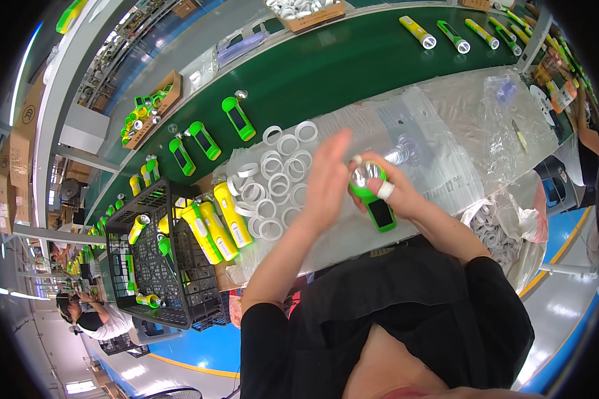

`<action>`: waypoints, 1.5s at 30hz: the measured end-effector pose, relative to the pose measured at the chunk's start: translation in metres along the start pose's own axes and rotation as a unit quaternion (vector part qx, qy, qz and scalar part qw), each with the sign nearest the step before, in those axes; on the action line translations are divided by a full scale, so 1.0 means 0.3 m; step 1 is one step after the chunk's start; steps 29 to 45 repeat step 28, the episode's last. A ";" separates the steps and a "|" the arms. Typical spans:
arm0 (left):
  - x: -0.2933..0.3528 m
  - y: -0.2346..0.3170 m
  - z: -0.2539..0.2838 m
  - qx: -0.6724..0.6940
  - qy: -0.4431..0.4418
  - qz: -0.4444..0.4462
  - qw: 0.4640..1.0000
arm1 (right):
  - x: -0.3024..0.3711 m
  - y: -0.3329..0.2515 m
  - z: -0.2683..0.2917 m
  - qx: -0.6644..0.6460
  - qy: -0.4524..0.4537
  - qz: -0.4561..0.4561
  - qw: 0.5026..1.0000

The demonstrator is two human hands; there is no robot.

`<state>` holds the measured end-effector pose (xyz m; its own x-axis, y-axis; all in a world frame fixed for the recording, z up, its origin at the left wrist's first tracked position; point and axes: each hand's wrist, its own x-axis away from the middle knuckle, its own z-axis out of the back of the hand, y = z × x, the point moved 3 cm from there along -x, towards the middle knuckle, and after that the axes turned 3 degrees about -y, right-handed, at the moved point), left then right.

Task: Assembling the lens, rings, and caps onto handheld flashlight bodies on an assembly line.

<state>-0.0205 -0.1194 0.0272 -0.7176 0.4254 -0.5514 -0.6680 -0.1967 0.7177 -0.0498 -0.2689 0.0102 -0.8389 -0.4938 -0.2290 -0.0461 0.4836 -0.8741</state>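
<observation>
My right hand (400, 188) is closed around a green flashlight (381, 214) with a dark panel on its body. The flashlight's shiny reflector head (366, 174) points up and away from me, and white wraps cover parts of that hand's thumb and a finger. Just left of the head, my left hand (328, 178) is raised with its fingers stretched out, slightly blurred, holding nothing visible. Beyond and left of it, many white rings (278, 184) lie loose on the plastic-covered table (439, 149). Several yellow-and-green flashlights (233, 216) lie side by side left of the rings.
A black crate (183, 292) with flashlights stands at the left. Across the table runs a green conveyor belt (319, 73) carrying spaced flashlights (238, 120). Cardboard boxes (154, 113) of parts line its far side. A bag of white rings (496, 233) hangs at right. Other people work nearby.
</observation>
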 end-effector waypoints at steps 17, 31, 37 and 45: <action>-0.055 -0.007 0.167 0.227 0.048 0.052 0.971 | -0.093 0.067 0.016 0.092 0.062 0.019 0.994; 0.005 0.114 0.151 -0.156 -0.010 -0.034 0.987 | -0.085 0.059 0.010 0.102 0.030 0.048 0.993; 0.005 0.114 0.151 -0.156 -0.010 -0.034 0.987 | -0.085 0.059 0.010 0.102 0.030 0.048 0.993; 0.005 0.114 0.151 -0.156 -0.010 -0.034 0.987 | -0.085 0.059 0.010 0.102 0.030 0.048 0.993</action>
